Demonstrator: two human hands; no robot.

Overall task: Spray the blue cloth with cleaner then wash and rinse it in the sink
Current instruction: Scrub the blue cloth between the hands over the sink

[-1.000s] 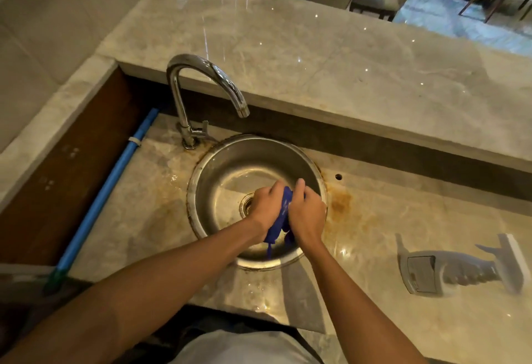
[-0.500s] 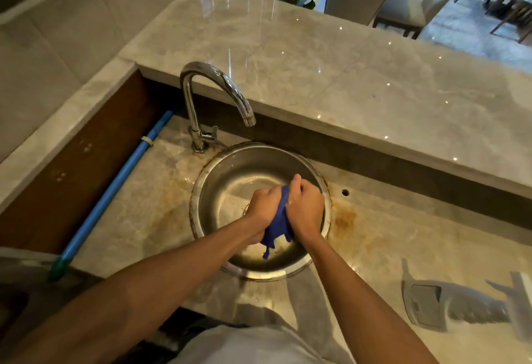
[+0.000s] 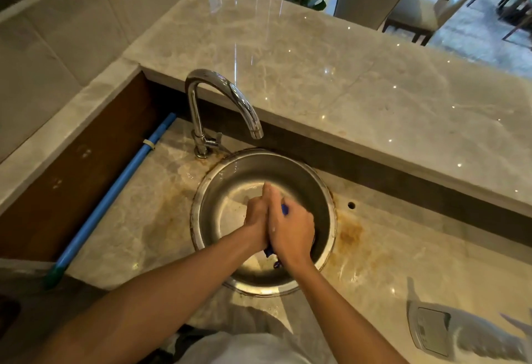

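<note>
Hands: left hand [image 3: 257,217] and right hand [image 3: 290,228] pressed palm to palm, squeezing the blue cloth [image 3: 284,209] between them.
Cloth: inside the round sink [image 3: 331,199], mostly hidden.
Tap [image 3: 223,104]: eleven o'clock of the sink.
Spray bottle [image 3: 466,332]: lying at four o'clock.

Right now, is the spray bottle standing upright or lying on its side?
Lying on its side. The spray bottle rests flat on the counter, right of the sink, its label facing up.
</note>
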